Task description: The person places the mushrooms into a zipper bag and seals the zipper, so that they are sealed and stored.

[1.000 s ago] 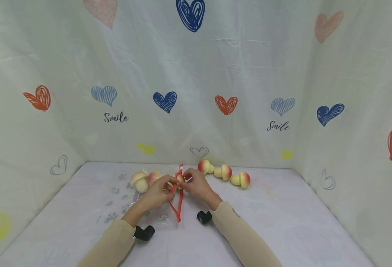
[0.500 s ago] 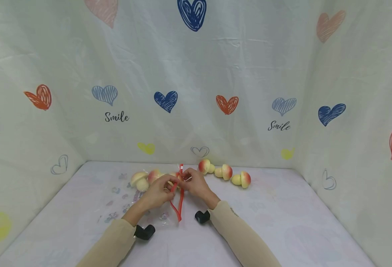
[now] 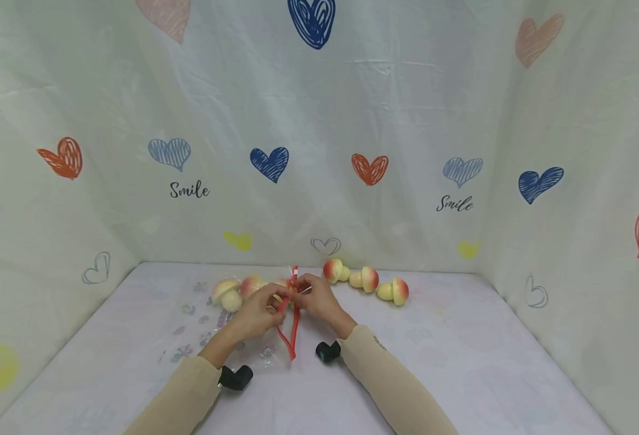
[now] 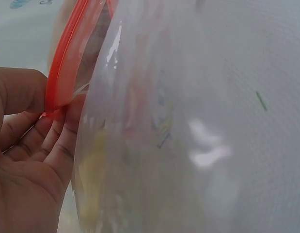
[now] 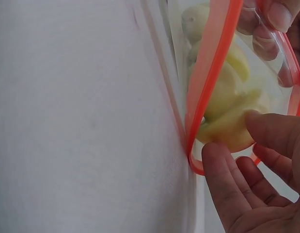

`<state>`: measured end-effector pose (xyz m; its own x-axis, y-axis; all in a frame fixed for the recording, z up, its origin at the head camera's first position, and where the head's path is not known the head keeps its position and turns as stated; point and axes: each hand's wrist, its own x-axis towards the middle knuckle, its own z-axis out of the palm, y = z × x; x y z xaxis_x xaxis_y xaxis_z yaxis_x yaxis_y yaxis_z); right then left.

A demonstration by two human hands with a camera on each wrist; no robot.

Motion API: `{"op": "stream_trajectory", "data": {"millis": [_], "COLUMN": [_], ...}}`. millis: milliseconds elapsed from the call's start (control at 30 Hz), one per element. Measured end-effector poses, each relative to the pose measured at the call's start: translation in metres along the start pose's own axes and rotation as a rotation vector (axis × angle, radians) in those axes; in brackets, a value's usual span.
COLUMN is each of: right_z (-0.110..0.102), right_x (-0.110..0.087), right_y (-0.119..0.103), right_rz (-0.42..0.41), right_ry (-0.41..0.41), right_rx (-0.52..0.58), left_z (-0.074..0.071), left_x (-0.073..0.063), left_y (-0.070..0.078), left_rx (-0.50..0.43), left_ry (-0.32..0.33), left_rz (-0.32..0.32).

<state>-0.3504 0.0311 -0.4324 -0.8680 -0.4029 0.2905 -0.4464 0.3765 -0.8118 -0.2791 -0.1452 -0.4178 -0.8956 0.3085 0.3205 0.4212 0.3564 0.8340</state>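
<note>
Red zip rim [image 4: 55,68]: Since the left hand [image 4: 28,150] seems to pinch just one side of it, thumb against fingers, the other side could flop in and narrow the mouth of the clear zip bag [image 4: 140,87].
Toy mushroom in the bag mouth [image 5: 227,128]: might snag or drag the plastic along, imo, because fingers crowd the same opening and the film looks thin and floppy.
Right hand [image 3: 322,302]: at the bag's right, thumb and fingers spread around that mushroom; honestly can't tell if they're gripping it or just touching.
Bag position: between the two hands, rim against the left fingers, mouth facing the right ones.
Bagged toy mushrooms [image 5: 196,22]: deeper in the bag; can't get a proper count through the plastic.
Three loose toy mushrooms [image 3: 365,280]: on the table [image 3: 461,362], right of the bag, apart from it. Rounded caps, so a bump could probably roll one.
</note>
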Motion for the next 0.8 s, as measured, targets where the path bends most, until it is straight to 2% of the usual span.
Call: {"op": "stream_trajectory", "data": {"millis": [100,367,600,700,733,800], "right_z": [-0.001,-0.006,-0.006,-0.005,-0.005,-0.006], "right_x": [0.001,0.008,0.010,0.010,0.011,0.010], "right_y": [0.001,-0.001,-0.003,-0.002,-0.001,0.000], "right_rz": [-0.014,-0.078,-0.068,-0.064,-0.062,-0.053], "right_ry": [-0.030,-0.102,-0.103,-0.106,-0.108,-0.112], "right_rx": [-0.018,-0.152,-0.188,-0.202,-0.202,-0.193], "left_z": [0.000,-0.001,-0.006,-0.007,-0.007,-0.006], "left_x": [0.000,-0.001,-0.008,-0.010,-0.011,-0.008], "left_y": [-0.001,0.004,0.033,0.040,0.041,0.031], "left_rx": [0.001,0.002,-0.013,-0.010,-0.011,-0.008], "left_ry": [0.000,-0.012,-0.037,-0.034,-0.033,-0.022], "left_rz": [0.003,0.002,-0.018,-0.014,-0.013,-0.012]}}
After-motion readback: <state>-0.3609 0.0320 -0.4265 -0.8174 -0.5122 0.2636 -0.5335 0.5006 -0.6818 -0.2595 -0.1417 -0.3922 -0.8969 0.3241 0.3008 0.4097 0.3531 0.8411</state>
